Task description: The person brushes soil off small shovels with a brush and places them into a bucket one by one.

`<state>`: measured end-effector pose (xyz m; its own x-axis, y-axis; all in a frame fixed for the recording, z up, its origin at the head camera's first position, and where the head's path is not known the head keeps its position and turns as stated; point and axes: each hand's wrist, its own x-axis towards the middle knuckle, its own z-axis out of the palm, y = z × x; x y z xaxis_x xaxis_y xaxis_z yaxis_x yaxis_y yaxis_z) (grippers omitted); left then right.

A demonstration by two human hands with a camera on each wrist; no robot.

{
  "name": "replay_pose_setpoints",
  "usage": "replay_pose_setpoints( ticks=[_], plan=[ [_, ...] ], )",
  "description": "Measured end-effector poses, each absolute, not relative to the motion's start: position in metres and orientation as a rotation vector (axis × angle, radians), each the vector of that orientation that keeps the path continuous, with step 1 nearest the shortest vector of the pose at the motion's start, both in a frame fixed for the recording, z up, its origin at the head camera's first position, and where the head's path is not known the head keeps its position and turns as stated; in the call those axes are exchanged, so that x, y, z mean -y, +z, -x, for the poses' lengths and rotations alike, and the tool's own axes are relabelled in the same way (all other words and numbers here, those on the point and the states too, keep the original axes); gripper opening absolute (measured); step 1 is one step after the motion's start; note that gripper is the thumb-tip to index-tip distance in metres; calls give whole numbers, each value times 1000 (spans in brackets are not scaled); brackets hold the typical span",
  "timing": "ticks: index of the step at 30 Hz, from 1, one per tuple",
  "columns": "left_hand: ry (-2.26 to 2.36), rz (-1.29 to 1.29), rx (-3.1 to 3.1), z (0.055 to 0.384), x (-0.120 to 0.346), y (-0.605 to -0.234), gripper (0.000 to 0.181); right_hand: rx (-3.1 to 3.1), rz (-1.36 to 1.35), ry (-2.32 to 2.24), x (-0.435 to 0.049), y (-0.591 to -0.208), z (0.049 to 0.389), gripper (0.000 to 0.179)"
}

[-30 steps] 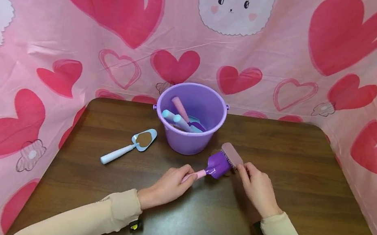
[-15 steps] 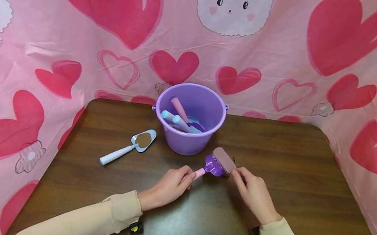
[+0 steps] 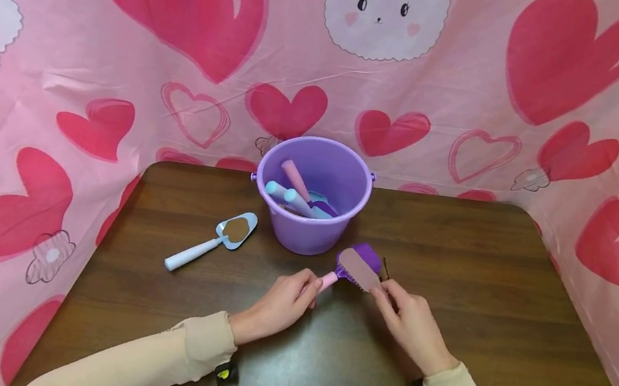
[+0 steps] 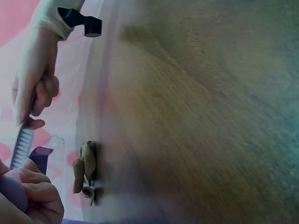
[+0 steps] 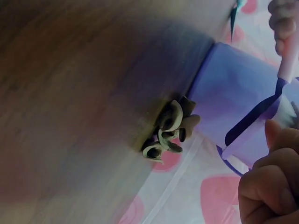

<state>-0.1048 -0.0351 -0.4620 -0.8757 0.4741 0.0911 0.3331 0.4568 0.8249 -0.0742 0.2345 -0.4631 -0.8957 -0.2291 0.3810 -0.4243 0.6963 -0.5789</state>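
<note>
My left hand (image 3: 280, 300) grips the pink handle (image 3: 327, 281) of a small purple garden shovel (image 3: 370, 257), its blade pointing up and right in the head view. My right hand (image 3: 415, 323) pinches one end of a dusty-pink brush (image 3: 357, 269), which lies across the blade with its bristles facing the handle side. The brush back hides much of the blade. In the left wrist view the brush bristles (image 4: 22, 147) show between the two hands. Several curled, brown, dry-looking pieces (image 5: 168, 130) lie on the table beneath the shovel.
Behind the hands stands a purple bucket (image 3: 305, 234) holding several tools with pink and pale blue handles. A light blue trowel (image 3: 203, 250) with a brown patch on its blade lies left on the wooden table (image 3: 485, 275). Pink heart-patterned cloth (image 3: 311, 31) hangs around.
The brush has slid across the shovel blade from its tip toward the handle, moving left and nearer. Both hands keep their holds, and the left one has barely moved.
</note>
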Motion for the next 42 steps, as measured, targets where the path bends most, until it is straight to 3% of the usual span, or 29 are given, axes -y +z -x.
replay_pose_setpoints(
  ticks=[11,21,25,32,37,42],
  plan=[
    [1468,-684,-2500,107,38,-457,29,2639,-163,924,-244,-467,74,12],
    [1388,-646,-2541,106,36,-458,26,2652,-524,980,-234,-462,71,8],
    [1382,-637,-2551,106,36,-459,24,2695,-402,950,-236,-459,73,8],
    [1383,-613,-2513,104,41,-455,20,2783,-151,932,-245,-458,76,23],
    [1334,-659,-2516,103,42,-454,19,2784,-262,1037,-240,-455,74,16],
    [1312,-717,-2540,103,39,-453,19,2839,-256,1061,-241,-451,79,21]
  ],
)
